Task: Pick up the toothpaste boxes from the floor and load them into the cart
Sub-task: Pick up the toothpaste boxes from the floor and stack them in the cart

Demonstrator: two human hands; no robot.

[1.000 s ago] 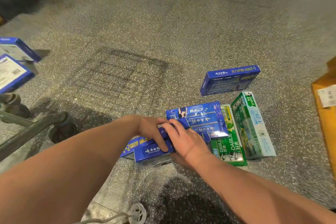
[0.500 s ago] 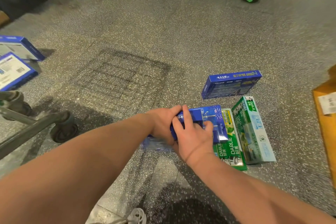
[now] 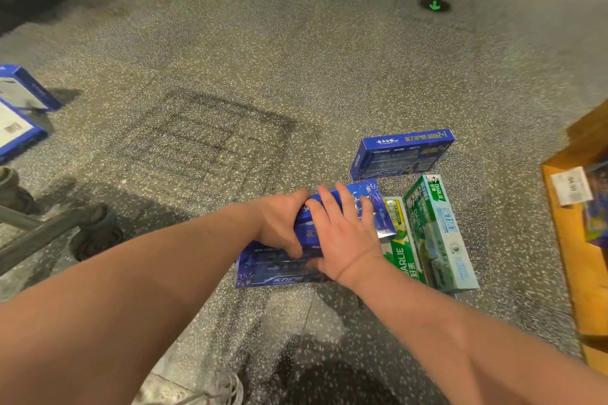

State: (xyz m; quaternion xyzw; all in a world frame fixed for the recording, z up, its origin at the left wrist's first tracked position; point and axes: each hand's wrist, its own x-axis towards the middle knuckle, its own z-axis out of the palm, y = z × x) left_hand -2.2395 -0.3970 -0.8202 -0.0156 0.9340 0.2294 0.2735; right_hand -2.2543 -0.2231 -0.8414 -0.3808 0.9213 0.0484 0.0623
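From the head camera, we see our left hand [image 3: 279, 227] and right hand [image 3: 345, 233] closed together around a blue toothpaste box [image 3: 342, 207], its long axis running left to right, atop another blue box [image 3: 273, 270] on the floor [image 3: 296, 59]. The cart [image 3: 49, 230] lies well to our left, so the left hand is nearer.

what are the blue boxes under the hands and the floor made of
Blue rectangular toothpaste boxes: likely glossy printed cardboard, given crisp folded edges and sheen. Grey speckled floor: looks like polished terrazzo or stone-chip concrete, with pale flecks and soft light reflections.
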